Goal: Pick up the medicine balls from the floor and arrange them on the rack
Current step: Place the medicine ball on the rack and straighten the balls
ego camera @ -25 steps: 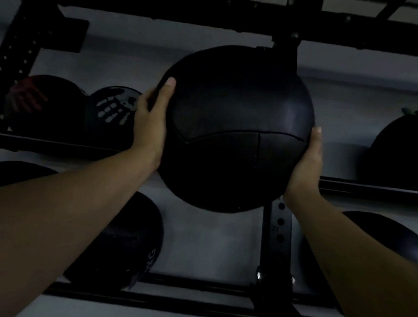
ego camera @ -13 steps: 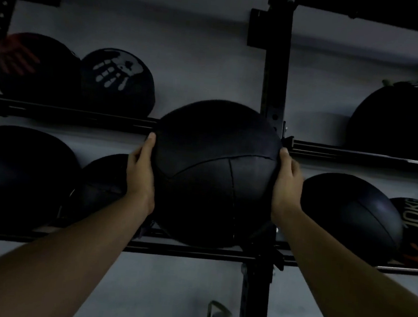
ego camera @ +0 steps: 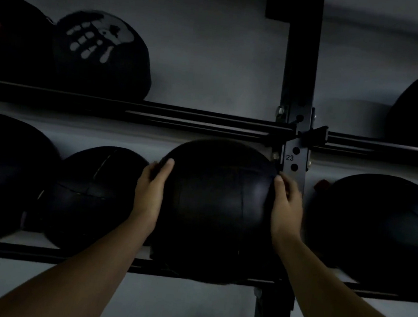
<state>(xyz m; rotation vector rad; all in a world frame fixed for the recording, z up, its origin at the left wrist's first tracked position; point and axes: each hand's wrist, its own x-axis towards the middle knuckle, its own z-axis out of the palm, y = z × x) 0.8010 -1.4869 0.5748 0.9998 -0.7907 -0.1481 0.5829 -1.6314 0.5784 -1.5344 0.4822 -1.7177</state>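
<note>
With the room this dim, both palms are spread wide and pressed flat to the sides of the black medicine ball (ego camera: pixel 215 209), the left hand (ego camera: pixel 150 195) cupping its left flank, the right hand (ego camera: pixel 285 208) its right, fingers wrapped around the curve and gripping it between them. The ball sits on the lower shelf of the rack (ego camera: pixel 128 265), just left of the upright post (ego camera: pixel 294 150), beside a neighbouring ball (ego camera: pixel 91 196). It looks round, matte, with faint stitched seams.
</note>
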